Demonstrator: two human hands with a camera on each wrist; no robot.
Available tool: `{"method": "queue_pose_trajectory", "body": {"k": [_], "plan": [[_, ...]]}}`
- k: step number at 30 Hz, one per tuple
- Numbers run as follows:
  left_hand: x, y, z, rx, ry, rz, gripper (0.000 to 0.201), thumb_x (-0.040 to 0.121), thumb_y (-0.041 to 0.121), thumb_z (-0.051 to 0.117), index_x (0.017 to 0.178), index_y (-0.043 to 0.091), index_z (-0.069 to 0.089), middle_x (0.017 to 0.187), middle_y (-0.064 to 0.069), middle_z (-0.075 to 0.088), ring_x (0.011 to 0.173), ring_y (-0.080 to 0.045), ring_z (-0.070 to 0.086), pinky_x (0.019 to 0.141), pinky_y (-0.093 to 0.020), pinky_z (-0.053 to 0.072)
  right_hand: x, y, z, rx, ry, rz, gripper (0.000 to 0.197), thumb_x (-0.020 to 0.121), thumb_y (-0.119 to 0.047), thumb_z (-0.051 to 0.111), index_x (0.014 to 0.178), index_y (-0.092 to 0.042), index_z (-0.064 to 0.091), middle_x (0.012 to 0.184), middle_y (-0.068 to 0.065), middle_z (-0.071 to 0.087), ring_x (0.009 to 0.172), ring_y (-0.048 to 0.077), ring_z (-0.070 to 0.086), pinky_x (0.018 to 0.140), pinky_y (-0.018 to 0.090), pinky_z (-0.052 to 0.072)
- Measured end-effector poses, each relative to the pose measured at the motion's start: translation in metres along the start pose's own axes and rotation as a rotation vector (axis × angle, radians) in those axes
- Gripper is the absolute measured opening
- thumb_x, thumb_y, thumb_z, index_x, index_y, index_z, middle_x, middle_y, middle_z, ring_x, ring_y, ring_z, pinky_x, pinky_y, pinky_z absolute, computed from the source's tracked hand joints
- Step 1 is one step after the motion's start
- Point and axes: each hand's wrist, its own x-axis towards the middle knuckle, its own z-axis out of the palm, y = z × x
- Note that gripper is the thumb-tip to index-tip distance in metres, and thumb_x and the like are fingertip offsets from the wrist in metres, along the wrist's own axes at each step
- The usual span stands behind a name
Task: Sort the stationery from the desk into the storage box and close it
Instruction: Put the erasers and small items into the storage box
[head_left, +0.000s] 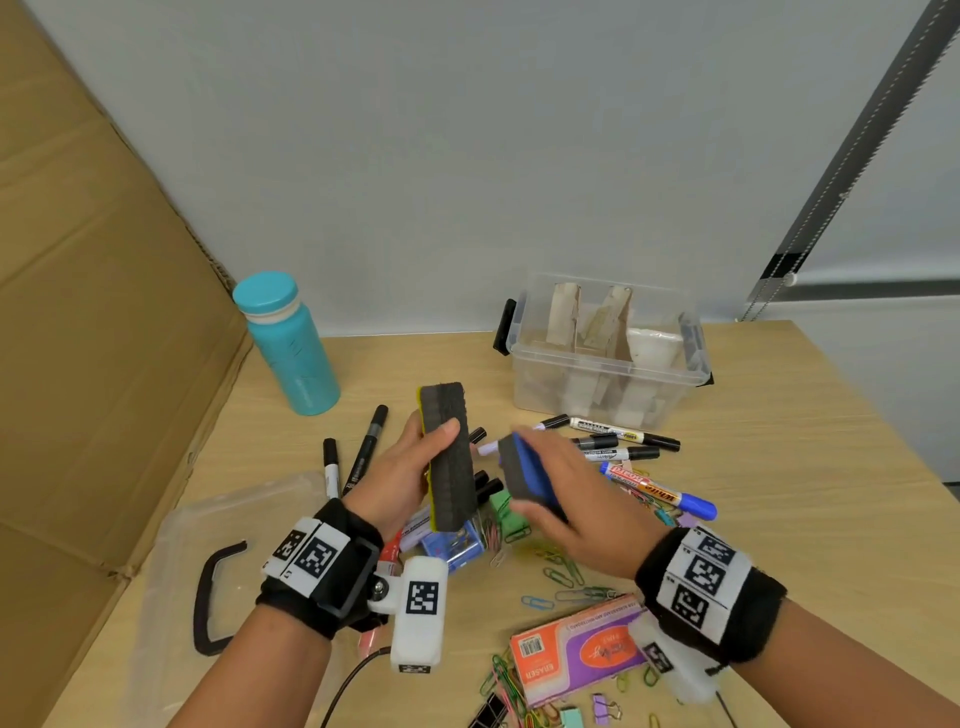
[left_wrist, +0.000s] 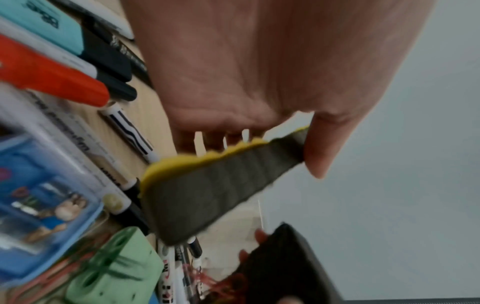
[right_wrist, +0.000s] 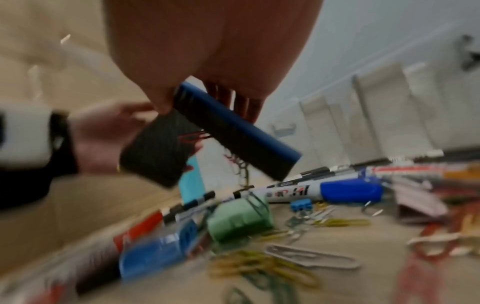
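Stationery lies scattered across the middle of the wooden desk (head_left: 779, 519), and the clear storage box (head_left: 605, 358) stands open near the far edge, cardboard dividers upright inside it. Its transparent lid (head_left: 208, 561) lies flat near the left edge, black handle showing. A teal bottle (head_left: 288, 345) stands at the far left corner, against the brown cardboard sheet (head_left: 93, 312) that leans along that side.

Both hands are up over the pile! The left hand (head_left: 400, 478) grips a yellow-backed board eraser (head_left: 448, 457) on end, thumb across the dark felt, fingers wrapped behind the yellow back. The right hand (head_left: 566, 499) holds a blue-backed board eraser (head_left: 527, 478) just beside it, thumb on one side, fingers on the other, felt face turned toward the left hand. The two erasers are near each other; I cannot tell whether they touch.

Down on the desk, an orange and purple eraser carton (head_left: 576, 649) lies by the near edge. A blue-capped whiteboard marker (head_left: 660, 491) lies right of the hands, black markers (head_left: 623, 434) behind it in front of the box. A green sharpener (right_wrist: 239, 218) sits beneath the hands, and coloured paper clips (head_left: 563, 571) are strewn toward the near edge.
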Motion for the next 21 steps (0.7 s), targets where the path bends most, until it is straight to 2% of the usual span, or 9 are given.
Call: {"method": "queue_pose_trajectory", "body": {"k": [2, 3, 5, 7, 9, 12, 16, 18, 21], "plan": [[-0.001, -0.004, -0.002, 0.118, -0.003, 0.008, 0.036, 0.081, 0.038, 0.069, 0.115, 0.030, 0.057, 0.114, -0.005, 0.064, 0.114, -0.022, 0.058, 0.108, -0.046, 0.040, 0.003, 0.000, -0.004, 0.226, 0.077, 0.121, 0.063, 0.094, -0.048, 0.040, 0.149, -0.028, 0.016, 0.137, -0.009, 0.036, 0.120, 0.004, 0.041, 0.100, 0.023, 0.039], [-0.002, -0.006, -0.002, 0.183, -0.014, 0.007, 0.037, 0.079, 0.040, 0.069, 0.114, 0.031, 0.058, 0.115, -0.004, 0.064, 0.114, -0.021, 0.059, 0.107, -0.044, 0.040, 0.005, 0.001, -0.007, 0.338, 0.112, 0.161, 0.057, 0.096, -0.043, 0.041, 0.147, -0.032, 0.019, 0.134, -0.010, 0.040, 0.119, 0.004, 0.044, 0.099, 0.024, 0.041], [-0.003, -0.008, 0.000, 0.277, -0.032, 0.007, 0.026, 0.087, 0.035, 0.064, 0.112, 0.033, 0.058, 0.118, -0.003, 0.062, 0.115, -0.019, 0.057, 0.103, -0.037, 0.044, 0.010, 0.004, -0.012, 0.512, 0.160, 0.208, 0.043, 0.099, -0.032, 0.040, 0.141, -0.034, 0.030, 0.124, -0.011, 0.050, 0.111, 0.005, 0.053, 0.095, 0.026, 0.046], [-0.004, -0.010, 0.002, 0.299, -0.044, 0.003, 0.022, 0.091, 0.029, 0.058, 0.112, 0.033, 0.057, 0.120, -0.004, 0.061, 0.115, -0.018, 0.057, 0.098, -0.030, 0.046, 0.015, 0.007, -0.018, 0.599, 0.200, 0.227, 0.030, 0.102, -0.026, 0.037, 0.131, -0.029, 0.040, 0.115, -0.005, 0.057, 0.102, 0.013, 0.060, 0.088, 0.031, 0.052], [-0.004, -0.011, 0.003, 0.293, -0.040, -0.001, 0.022, 0.092, 0.028, 0.056, 0.114, 0.033, 0.058, 0.120, -0.004, 0.062, 0.114, -0.017, 0.057, 0.096, -0.029, 0.046, 0.020, 0.006, -0.021, 0.674, 0.222, 0.249, 0.022, 0.102, -0.024, 0.037, 0.123, -0.026, 0.044, 0.111, 0.003, 0.059, 0.097, 0.018, 0.064, 0.083, 0.032, 0.055], [-0.005, -0.011, 0.003, 0.273, -0.027, -0.015, 0.022, 0.093, 0.027, 0.055, 0.114, 0.031, 0.059, 0.119, -0.004, 0.062, 0.113, -0.017, 0.057, 0.098, -0.031, 0.044, 0.028, 0.002, -0.023, 0.852, 0.214, 0.276, 0.026, 0.102, -0.022, 0.038, 0.126, -0.022, 0.045, 0.117, 0.011, 0.060, 0.098, 0.023, 0.067, 0.086, 0.038, 0.056], [-0.005, -0.009, 0.006, 0.175, -0.015, -0.024, 0.021, 0.093, 0.021, 0.055, 0.111, 0.027, 0.062, 0.112, -0.002, 0.065, 0.106, -0.016, 0.059, 0.097, -0.031, 0.044, 0.036, -0.005, -0.024, 0.941, 0.190, 0.283, 0.037, 0.102, -0.024, 0.038, 0.137, -0.033, 0.040, 0.124, 0.007, 0.059, 0.108, 0.024, 0.064, 0.091, 0.040, 0.054], [-0.005, -0.006, 0.007, 0.046, -0.014, -0.030, 0.026, 0.088, 0.020, 0.059, 0.114, 0.021, 0.063, 0.114, -0.006, 0.067, 0.107, -0.021, 0.061, 0.099, -0.038, 0.046, 0.039, -0.007, -0.025, 0.963, 0.173, 0.273, 0.037, 0.102, -0.025, 0.039, 0.138, -0.034, 0.041, 0.125, 0.009, 0.059, 0.111, 0.024, 0.062, 0.094, 0.040, 0.053], [-0.005, -0.002, 0.007, -0.144, -0.024, -0.011, 0.044, 0.082, 0.019, 0.068, 0.124, 0.012, 0.057, 0.125, -0.015, 0.063, 0.117, -0.031, 0.058, 0.102, -0.047, 0.045, 0.043, -0.013, -0.026, 1.006, 0.154, 0.264, 0.036, 0.102, -0.023, 0.039, 0.137, -0.030, 0.044, 0.124, 0.009, 0.060, 0.109, 0.020, 0.062, 0.096, 0.038, 0.051]]}}
